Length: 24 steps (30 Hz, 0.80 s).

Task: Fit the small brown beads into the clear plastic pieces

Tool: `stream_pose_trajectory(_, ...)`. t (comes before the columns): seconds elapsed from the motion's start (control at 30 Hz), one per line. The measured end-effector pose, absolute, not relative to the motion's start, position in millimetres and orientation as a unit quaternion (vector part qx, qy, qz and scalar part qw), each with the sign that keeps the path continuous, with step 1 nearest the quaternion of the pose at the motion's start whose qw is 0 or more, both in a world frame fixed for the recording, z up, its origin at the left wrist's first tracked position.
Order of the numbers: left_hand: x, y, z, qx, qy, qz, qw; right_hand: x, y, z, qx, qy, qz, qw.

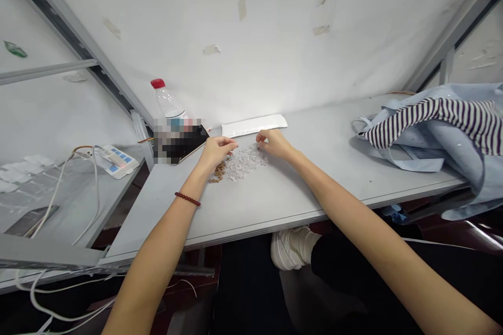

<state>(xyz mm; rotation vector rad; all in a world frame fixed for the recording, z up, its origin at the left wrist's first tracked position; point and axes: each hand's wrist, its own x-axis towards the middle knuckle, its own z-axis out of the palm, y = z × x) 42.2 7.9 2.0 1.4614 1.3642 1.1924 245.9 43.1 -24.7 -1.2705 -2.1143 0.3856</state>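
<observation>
A spread of small clear pieces (pixel 244 163) lies on the grey table (pixel 251 209), between my two hands. Small brown pieces (pixel 218 172) form a little group at its left edge, just below my left hand (pixel 220 149). The fingers of my left hand are bent together over the left side of the clear pieces; whatever they hold is too small to make out. At the upper right of the spread is my right hand (pixel 270 142), its thumb and fingers curled towards each other, and I cannot tell what is between them. A red bead bracelet (pixel 187 199) circles my left wrist.
Behind the hands lies a long white packet (pixel 254 125). A red-capped bottle (pixel 170 104) and a dark flat device (pixel 192 142) are at the back left. Blue and striped cloth (pixel 428 131) covers the right end. A power strip (pixel 118 161) with cables sits on the left-hand surface.
</observation>
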Motion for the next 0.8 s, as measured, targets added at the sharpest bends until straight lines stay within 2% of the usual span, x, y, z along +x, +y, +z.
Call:
stream_pose_trajectory(0.17, 39.9, 10.3, -1.0, 0.582, 0.537, 0.469, 0.392, 267.5, 40.0, -8.1, -0.500, -0.779, 0.194, 0.323)
stream_pose_trajectory(0.47, 40.6, 10.4, -2.5, 0.593, 0.518, 0.468, 0.401, 290.9, 40.3, -2.0, -0.546, -0.770, 0.260, 0.202)
stream_pose_trajectory(0.8, 42.4, 10.6, -5.5, 0.594, 0.530, 0.452, 0.403, 270.0, 36.7, -6.5, -0.524, -0.801, 0.223, 0.185)
